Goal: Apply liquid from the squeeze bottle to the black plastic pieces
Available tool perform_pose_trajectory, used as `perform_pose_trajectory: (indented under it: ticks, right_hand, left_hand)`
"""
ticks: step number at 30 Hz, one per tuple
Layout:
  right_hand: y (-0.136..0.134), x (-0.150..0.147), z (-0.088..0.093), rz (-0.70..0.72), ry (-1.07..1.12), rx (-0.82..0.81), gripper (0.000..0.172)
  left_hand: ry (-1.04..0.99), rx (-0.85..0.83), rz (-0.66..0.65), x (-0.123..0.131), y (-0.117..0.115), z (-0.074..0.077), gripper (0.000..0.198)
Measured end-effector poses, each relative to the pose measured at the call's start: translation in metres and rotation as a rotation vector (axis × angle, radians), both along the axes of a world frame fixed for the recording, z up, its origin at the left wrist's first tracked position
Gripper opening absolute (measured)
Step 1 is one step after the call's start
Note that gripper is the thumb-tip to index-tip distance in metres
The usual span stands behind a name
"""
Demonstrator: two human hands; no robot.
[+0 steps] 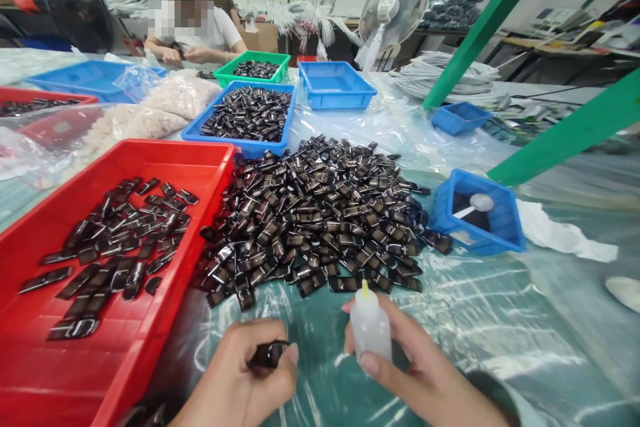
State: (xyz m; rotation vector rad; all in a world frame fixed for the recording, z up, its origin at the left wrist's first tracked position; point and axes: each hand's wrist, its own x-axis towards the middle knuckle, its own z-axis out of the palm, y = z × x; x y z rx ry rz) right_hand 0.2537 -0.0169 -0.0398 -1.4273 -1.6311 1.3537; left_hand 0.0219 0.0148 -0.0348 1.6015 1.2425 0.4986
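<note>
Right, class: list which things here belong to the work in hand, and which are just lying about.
In use: left hand pinching one black part; right hand holding the dropper bottle; pile of black parts; red tray.
Lying about: white fan; coiled white cable; far blue tray; white cloth.

Parts pile [320, 220] lies between big tray [35, 360] (left) and small bin [506, 220].

Red tray [30, 360] sits on the left, with a bag of white bits [180, 93] behind it. A blue tray [336, 85] and a green tray [227, 73] stand farther back. A person [200, 30] is seated beyond, white fan [393, 10] behind, and a white cloth [565, 237] lies on the right.
</note>
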Motion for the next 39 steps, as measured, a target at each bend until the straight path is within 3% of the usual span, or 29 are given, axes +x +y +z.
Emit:
perform_pose_trajectory:
  ticks: [5, 7, 10, 14, 22, 26, 33, 39]
  right_hand:
    - [-0.004, -0.002, 0.001, -0.081, 0.049, -0.039, 0.042]
    - [-0.005, -0.002, 0.002, -0.131, 0.115, -0.043, 0.039]
    - [-0.006, 0.001, 0.004, -0.129, 0.099, 0.077, 0.034]
    - [-0.010, 0.009, 0.004, -0.131, -0.048, 0.276, 0.035]
    - [-0.017, -0.003, 0.002, -0.363, 0.009, 0.295, 0.034]
    - [-0.018, 0.003, 0.000, -0.338, -0.026, 0.308, 0.034]
    - [-0.009, 0.018, 0.005, -0.092, -0.109, 0.437, 0.036]
    - [-0.011, 0.015, 0.007, -0.136, -0.113, 0.448, 0.036]
  left_hand:
    - [0.023, 0.034, 0.014, 0.003, 0.000, 0.006, 0.044]
    - [0.006, 0.101, 0.016, -0.002, 0.000, 0.007, 0.038]
    - [-0.023, 0.249, 0.003, -0.015, -0.003, 0.011, 0.020]
    - [-0.049, 0.326, -0.036, -0.022, -0.005, 0.017, 0.031]
    - [-0.022, 0.349, 0.064, -0.007, -0.004, 0.015, 0.023]
    - [-0.043, 0.383, 0.045, -0.010, -0.006, 0.013, 0.020]
    - [0.002, 0.442, -0.033, -0.014, -0.007, 0.012, 0.024]
    - [-0.041, 0.452, -0.141, -0.016, -0.008, 0.008, 0.025]
